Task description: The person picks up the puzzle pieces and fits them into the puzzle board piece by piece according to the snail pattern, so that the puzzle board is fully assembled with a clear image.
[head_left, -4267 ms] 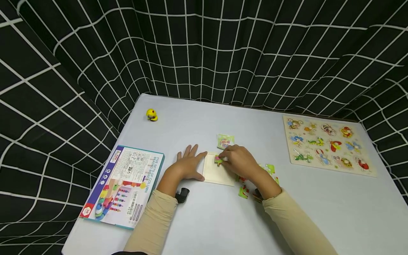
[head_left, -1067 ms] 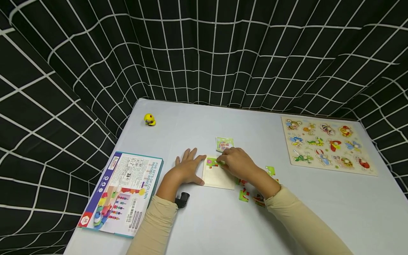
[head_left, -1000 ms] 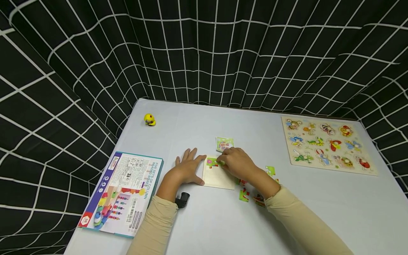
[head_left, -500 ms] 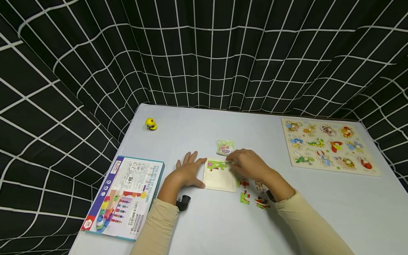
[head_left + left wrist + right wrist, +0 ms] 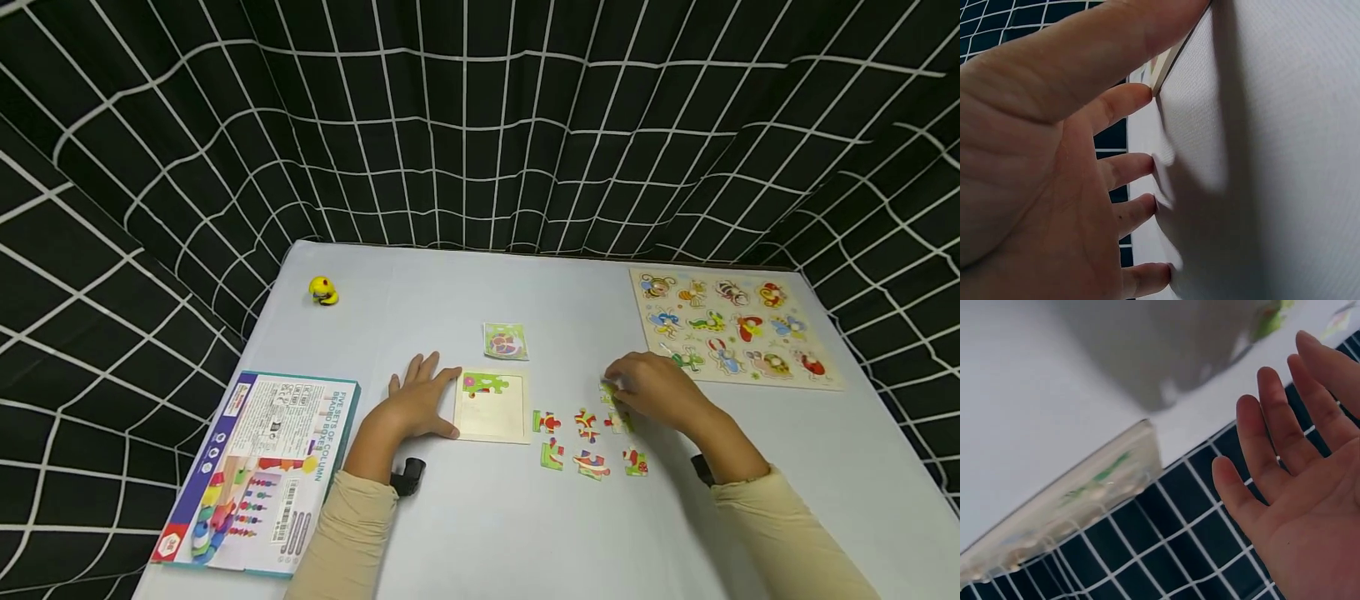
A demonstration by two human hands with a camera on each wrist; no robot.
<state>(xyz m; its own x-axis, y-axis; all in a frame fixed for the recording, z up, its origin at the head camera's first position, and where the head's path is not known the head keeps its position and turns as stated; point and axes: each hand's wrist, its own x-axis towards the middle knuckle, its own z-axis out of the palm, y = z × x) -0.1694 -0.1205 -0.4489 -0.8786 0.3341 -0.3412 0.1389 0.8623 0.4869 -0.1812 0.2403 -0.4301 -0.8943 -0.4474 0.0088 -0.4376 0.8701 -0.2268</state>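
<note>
Currently nearer hand: the right hand, with loosely bent fingers and, by its wrist view, nothing held.
Green piece: just beneath the right fingertips, farthest of the loose pieces from the worktop's near edge; partly covered, so its long axis cannot be told.
Tray: left of the right hand and well apart from it; four pieced-together-looking green bits aside, no: its far left corner carries joined green pieces, the rest bare wood.
Left hand: fingers spread, thumb and forefinger against the tray's left edge, gripping nothing.
Loose pieces: scattered off the tray's right edge, mostly towards the worktop's near edge.
Open room: a bare lane from the right fingertips to the tray's far right corner, beyond the loose pieces.
Far side: card just past the tray's far edge; insect board by the worktop's far right corner.
</note>
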